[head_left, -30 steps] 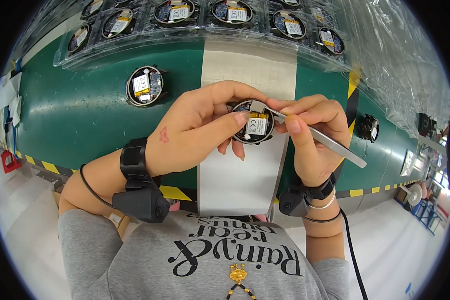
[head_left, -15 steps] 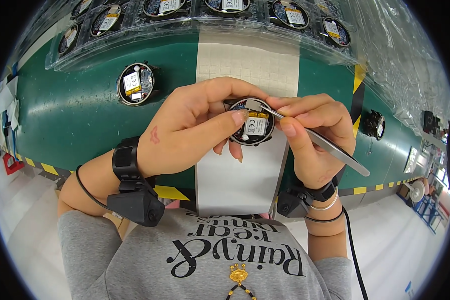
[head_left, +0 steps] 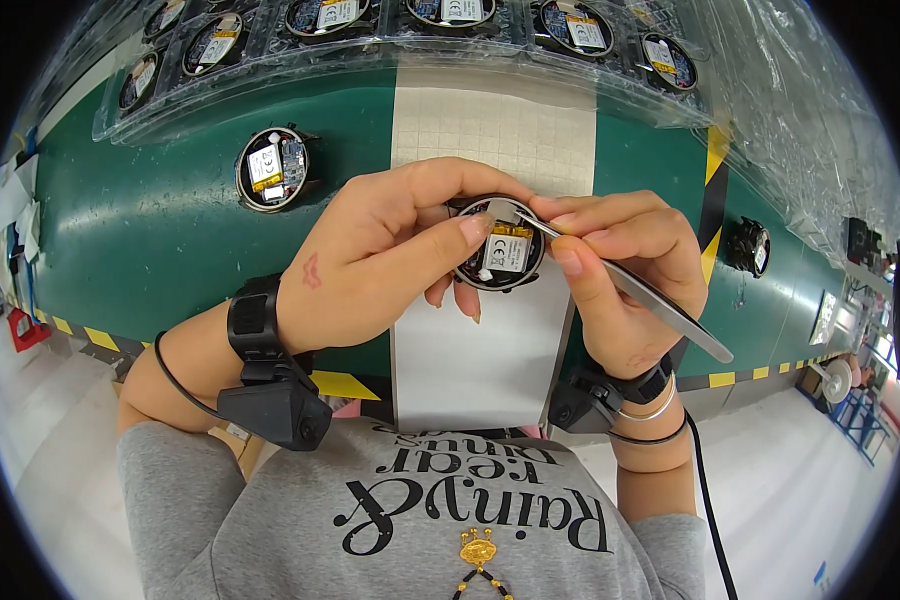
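Observation:
My left hand (head_left: 380, 240) grips an opened round watch case (head_left: 501, 283) by its rim, the thumb lying over its upper left part. Inside the case sit a white battery (head_left: 507, 254) with a yellow-taped end, a small white connector and dark circuitry. In my right hand (head_left: 635, 260) are silver tweezers (head_left: 660, 305), pinched between thumb and fingers. Their tips reach into the upper right of the case, by a pale grey flat piece (head_left: 503, 211). Whether the tips grip that piece, I cannot tell.
Another opened watch case (head_left: 272, 168) lies on the green mat (head_left: 170, 230) at left. A dark one (head_left: 748, 248) is at the right. Clear plastic trays (head_left: 370, 62) with several watch cases line the far side, beside crumpled clear film (head_left: 780, 130). A pale strip (head_left: 470, 370) crosses the mat.
Both hands, the watch case and the tweezers have shifted very slightly. The tweezers stay at the upper right of the case, and both grips look the same.

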`<state>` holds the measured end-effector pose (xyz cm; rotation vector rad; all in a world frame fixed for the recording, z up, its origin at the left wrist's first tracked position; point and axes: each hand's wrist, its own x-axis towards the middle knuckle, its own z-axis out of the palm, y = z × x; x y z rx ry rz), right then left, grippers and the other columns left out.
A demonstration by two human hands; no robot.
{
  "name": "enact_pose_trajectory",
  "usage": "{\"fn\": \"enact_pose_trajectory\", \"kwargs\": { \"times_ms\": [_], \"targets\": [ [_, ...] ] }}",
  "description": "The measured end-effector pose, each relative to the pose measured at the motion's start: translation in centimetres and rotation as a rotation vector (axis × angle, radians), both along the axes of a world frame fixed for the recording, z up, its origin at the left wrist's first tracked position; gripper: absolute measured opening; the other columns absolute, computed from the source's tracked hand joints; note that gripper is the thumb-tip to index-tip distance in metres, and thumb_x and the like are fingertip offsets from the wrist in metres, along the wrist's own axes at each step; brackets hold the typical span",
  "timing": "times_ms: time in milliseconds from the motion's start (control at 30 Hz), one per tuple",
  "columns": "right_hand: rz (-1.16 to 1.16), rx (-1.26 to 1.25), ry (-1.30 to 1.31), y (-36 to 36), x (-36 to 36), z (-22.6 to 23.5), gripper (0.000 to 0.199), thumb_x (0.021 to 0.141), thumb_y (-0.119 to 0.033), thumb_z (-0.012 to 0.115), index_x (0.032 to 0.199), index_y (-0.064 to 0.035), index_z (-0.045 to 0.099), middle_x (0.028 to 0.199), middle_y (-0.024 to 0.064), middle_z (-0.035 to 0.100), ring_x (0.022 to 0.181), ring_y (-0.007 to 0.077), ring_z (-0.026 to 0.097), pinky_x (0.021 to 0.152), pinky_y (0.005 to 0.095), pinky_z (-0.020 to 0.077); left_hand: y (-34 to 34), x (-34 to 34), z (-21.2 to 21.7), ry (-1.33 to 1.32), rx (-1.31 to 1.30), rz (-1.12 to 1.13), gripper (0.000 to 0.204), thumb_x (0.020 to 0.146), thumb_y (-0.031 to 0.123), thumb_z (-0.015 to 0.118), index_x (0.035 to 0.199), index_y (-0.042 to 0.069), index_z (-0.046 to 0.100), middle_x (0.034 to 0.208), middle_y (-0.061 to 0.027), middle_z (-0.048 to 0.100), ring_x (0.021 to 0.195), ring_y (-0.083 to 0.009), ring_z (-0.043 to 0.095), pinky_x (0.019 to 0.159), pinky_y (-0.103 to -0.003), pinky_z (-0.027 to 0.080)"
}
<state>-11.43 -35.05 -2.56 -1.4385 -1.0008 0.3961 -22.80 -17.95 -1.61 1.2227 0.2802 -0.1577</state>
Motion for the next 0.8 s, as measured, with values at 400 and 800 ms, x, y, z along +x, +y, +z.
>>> {"fn": "enact_pose_trajectory", "kwargs": {
  "times_ms": [400,800],
  "targets": [
    [-0.038,-0.021,-0.297,0.04,-0.05,0.08,0.023,0.077,0.007,0.068,0.086,-0.0019,0.049,0.091,0.0150,0.060,0.090,0.0297,0.066,0.078,0.0359,0.0548,0.16,0.23,0.20,0.008,0.026,-0.020,0.028,0.095,0.011,0.046,0.118,-0.001,0.055,0.083,-0.0045,0.063,0.064,-0.0068,0.062,0.051,-0.017,0.042],
    [-0.039,0.059,-0.360,0.15,-0.19,0.20,0.026,0.073,0.007,0.072,0.084,-0.0020,0.051,0.088,0.0148,0.062,0.088,0.0308,0.067,0.075,0.0365,0.0561,-0.27,0.24,0.27,-0.023,0.018,0.006,0.028,0.096,0.012,0.046,0.119,-0.001,0.055,0.082,-0.0038,0.063,0.063,-0.0069,0.062,0.051,-0.018,0.042]
  ]
}}
